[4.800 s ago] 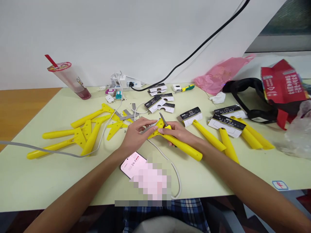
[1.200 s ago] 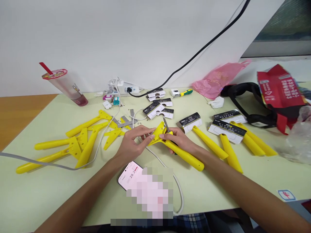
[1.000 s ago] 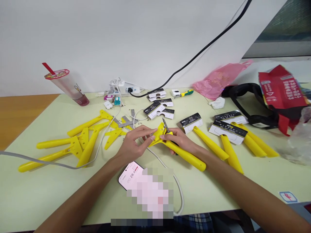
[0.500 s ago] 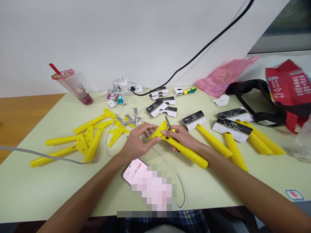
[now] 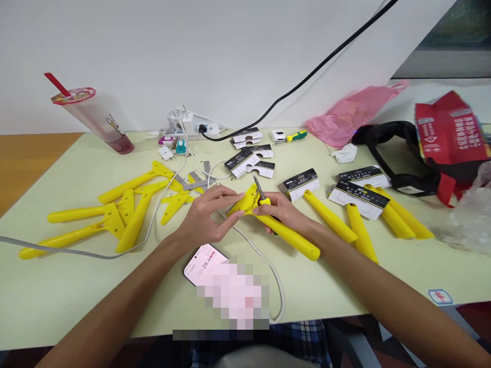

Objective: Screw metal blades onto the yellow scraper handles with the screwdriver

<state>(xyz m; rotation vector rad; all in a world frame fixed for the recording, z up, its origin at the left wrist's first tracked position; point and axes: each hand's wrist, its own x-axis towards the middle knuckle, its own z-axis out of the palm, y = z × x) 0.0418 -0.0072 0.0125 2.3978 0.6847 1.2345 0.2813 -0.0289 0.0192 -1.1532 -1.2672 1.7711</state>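
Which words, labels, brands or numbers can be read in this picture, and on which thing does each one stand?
"00:29.4" on the phone screen; the smaller lines around it are too small to read.
Red cardboard box: white print, too blurred to read.
Black-and-white cards: print too small to read; no brand can be made out.
Small sticker: a red mark, not readable.

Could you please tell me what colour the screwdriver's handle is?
The screwdriver's handle is green and yellow, as the head view shows.
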